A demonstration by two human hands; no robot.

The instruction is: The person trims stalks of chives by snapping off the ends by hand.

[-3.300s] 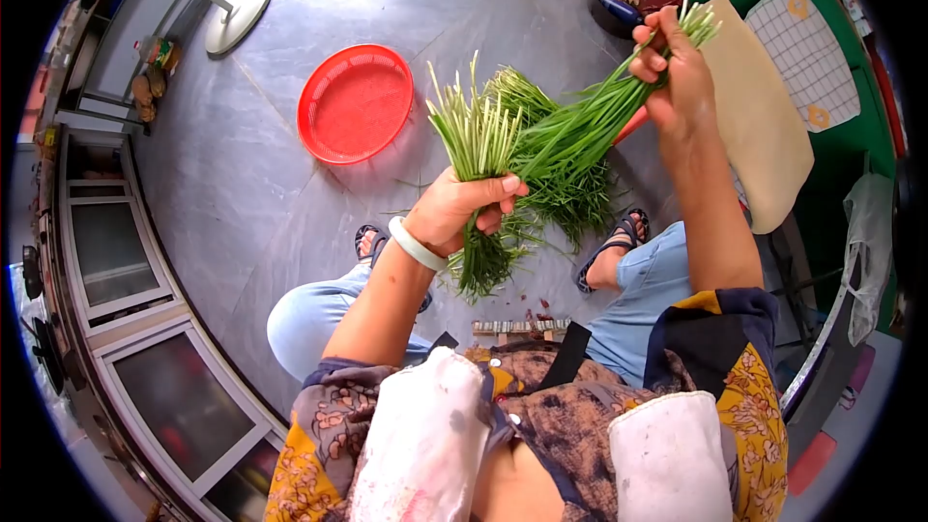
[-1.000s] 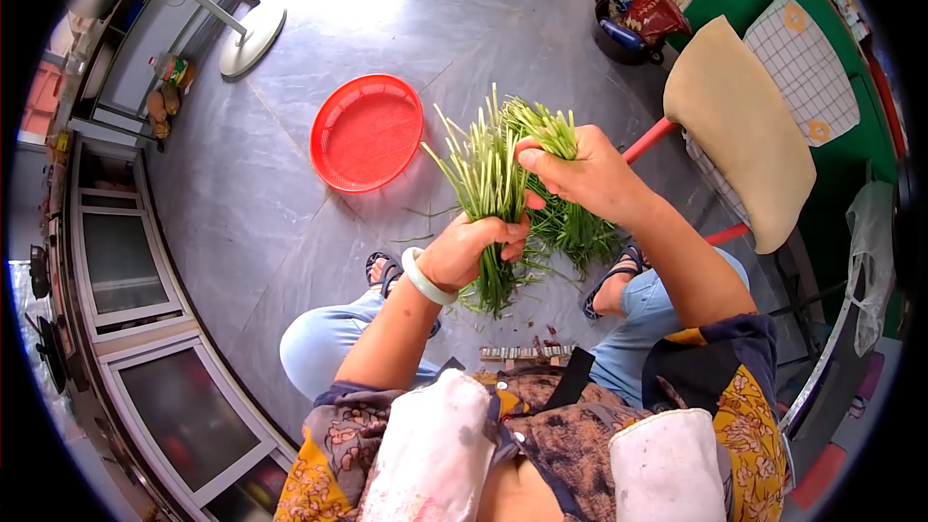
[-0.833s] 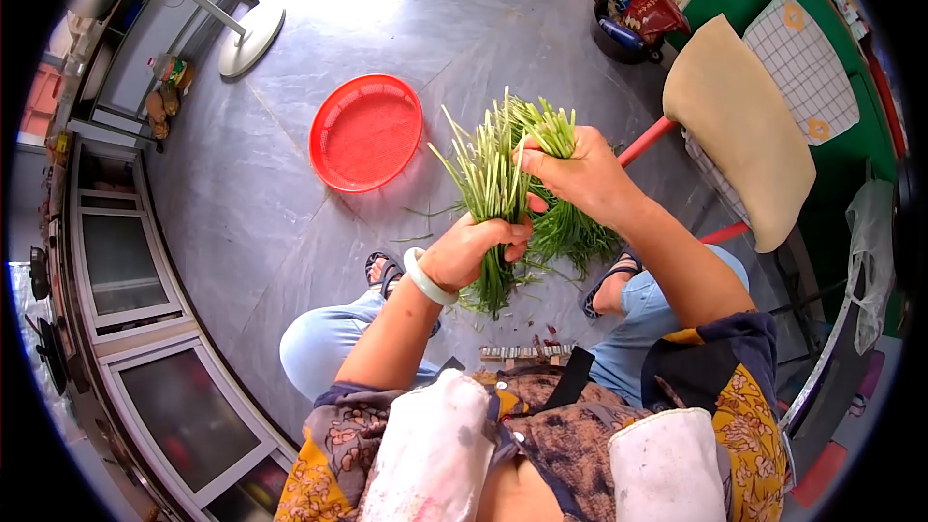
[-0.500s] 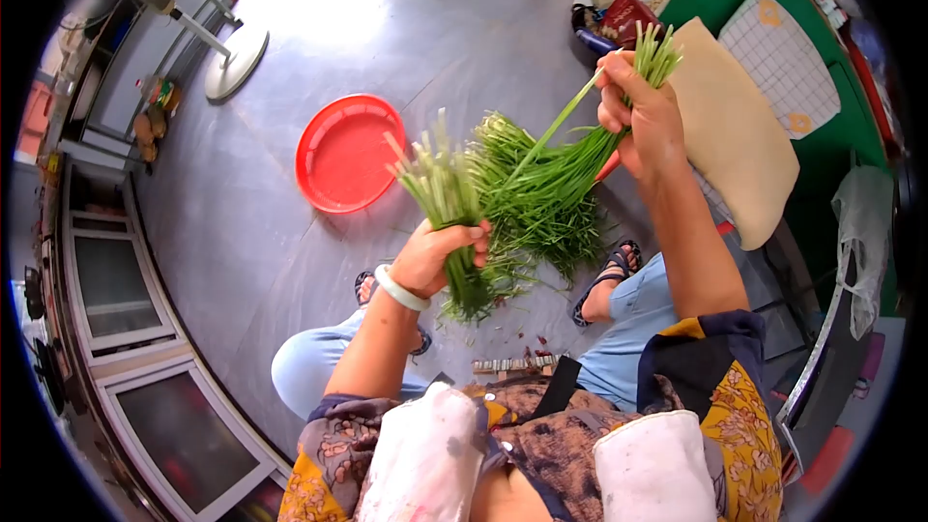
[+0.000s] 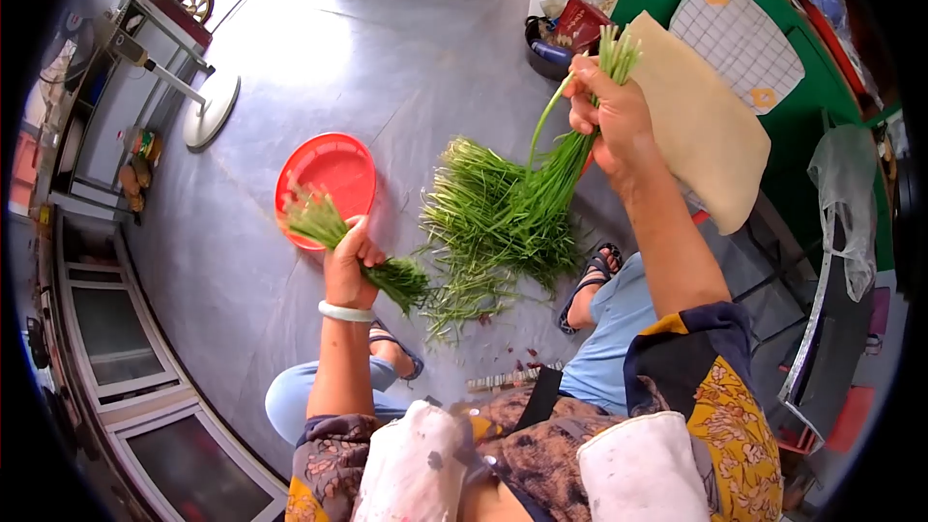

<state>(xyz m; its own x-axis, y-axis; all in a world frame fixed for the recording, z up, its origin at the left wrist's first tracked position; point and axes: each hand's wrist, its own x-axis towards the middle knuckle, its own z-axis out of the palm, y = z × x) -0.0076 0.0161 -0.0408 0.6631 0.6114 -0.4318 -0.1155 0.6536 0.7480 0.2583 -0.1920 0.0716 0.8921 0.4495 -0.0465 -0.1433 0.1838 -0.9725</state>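
In the head view, my left hand is closed around a bunch of garlic chives. Its pale stem ends point up and left, overlapping the near edge of a red plastic basin. My right hand, raised on the right, grips a second bunch of garlic chives with the pale ends upward. One strand bends away to the left from between its thumb and fingers. The green leaves of that bunch hang down onto a loose pile of garlic chives on the floor.
Chive scraps lie near my feet. To the right stand a cushioned chair and a pot beside a red packet. A fan base is at upper left, above glass-fronted cabinets.
My left hand has moved left with its bunch, from beside the pile to the near edge of the basin, and the bunch now tilts left. My right hand still grips its bunch.
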